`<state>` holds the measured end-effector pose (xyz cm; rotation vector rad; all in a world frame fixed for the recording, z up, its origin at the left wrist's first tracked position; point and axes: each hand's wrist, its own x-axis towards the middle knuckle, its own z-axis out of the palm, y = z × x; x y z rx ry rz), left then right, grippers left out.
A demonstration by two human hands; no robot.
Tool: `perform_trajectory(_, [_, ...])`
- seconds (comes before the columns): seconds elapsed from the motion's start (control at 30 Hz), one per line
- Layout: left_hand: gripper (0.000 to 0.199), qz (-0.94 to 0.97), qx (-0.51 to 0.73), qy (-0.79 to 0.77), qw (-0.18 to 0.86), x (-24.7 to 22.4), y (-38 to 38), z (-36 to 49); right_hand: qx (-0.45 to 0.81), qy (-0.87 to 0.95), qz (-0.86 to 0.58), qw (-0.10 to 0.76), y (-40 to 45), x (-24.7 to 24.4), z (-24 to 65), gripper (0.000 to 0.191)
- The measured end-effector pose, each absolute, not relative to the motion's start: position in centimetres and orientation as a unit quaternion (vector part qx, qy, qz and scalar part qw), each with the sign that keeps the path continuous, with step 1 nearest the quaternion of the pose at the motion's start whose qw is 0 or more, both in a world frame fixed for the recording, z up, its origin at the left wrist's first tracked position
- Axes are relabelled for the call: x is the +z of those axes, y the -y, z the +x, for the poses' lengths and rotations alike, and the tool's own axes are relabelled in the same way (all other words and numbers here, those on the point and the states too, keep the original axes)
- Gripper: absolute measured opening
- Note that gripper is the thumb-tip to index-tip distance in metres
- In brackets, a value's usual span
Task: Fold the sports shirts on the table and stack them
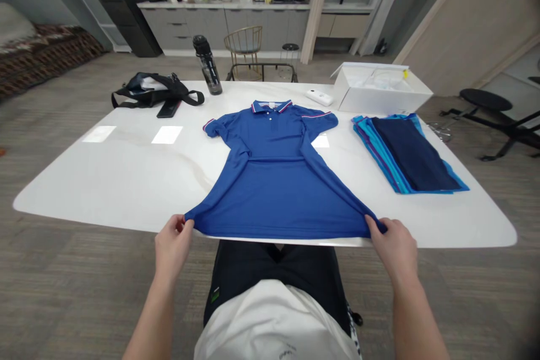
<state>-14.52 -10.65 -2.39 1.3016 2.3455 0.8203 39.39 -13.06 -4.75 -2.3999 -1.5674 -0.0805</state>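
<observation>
A blue polo shirt (274,191) lies spread on the white table (126,180), its collar at the far side and its hem along the near edge. The collar and sleeves carry red and white stripes. My left hand (174,242) pinches the hem's left corner, with the fingers closed on the cloth. At the right corner of the hem, my right hand (392,244) is closed on the fabric too. The hem is pulled wide between both hands, and folds run along the shirt's sides.
Folded blue and navy clothes (413,152) are stacked on the right, before a white box (379,90). A white device (319,97) sits beside the box. At the back left are a black bag (154,90), a phone (169,108) and a dark bottle (207,67).
</observation>
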Motion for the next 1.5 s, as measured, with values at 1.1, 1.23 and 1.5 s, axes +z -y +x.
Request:
perform_trajectory(1.1, [0.049, 0.802, 0.263, -0.512, 0.161, -0.8, 6.1, -7.1, 0.148, 0.700, -0.623, 0.316, 8.7, -2.2, 31.6, 0.033])
perform_trajectory(1.23, [0.047, 0.836, 0.216, -0.481, 0.150, -2.6, 1.4, -5.2, 0.191, 0.764, -0.561, 0.254, 5.3, -3.5, 29.3, 0.040])
perform_trajectory(1.5, [0.060, 0.779, 0.156, -0.605, 0.046, -5.6, 0.8, -5.9, 0.006, 0.700, -0.695, 0.164, 6.3, -6.1, 31.4, 0.061])
